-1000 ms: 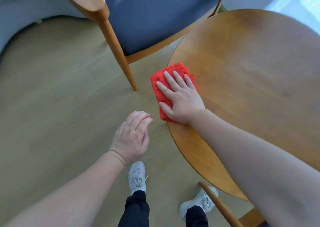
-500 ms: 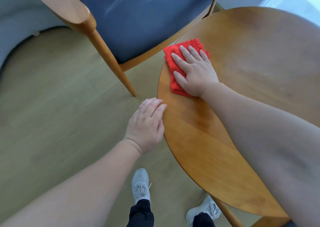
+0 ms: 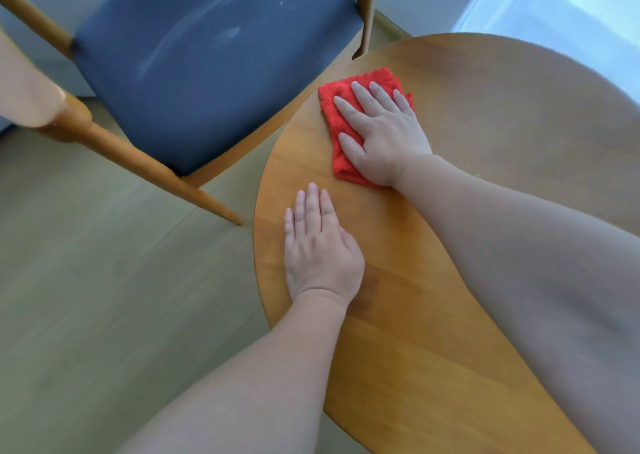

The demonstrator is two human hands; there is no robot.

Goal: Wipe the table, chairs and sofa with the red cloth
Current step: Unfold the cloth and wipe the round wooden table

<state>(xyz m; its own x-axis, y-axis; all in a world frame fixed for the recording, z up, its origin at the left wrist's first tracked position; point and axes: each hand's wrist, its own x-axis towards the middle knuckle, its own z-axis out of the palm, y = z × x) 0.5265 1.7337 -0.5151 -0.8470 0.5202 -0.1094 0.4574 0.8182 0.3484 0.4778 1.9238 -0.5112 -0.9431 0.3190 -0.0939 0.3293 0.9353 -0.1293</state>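
- The left hand (image 3: 320, 245), which a second before had hung off the rim over the floor, lay flat on the round wooden table (image 3: 398, 332). Its fingers were straight and together and held nothing; it was probably bracing.
- Just beyond, the right hand (image 3: 384, 134) pressed the red cloth (image 3: 334, 107) down under straight, spread fingers. The cloth had slid farther along the table's left edge.
- The blue-seated chair (image 3: 207, 72) stood close behind. By my judgement the table was only partly wiped, with chairs and sofa still to do.
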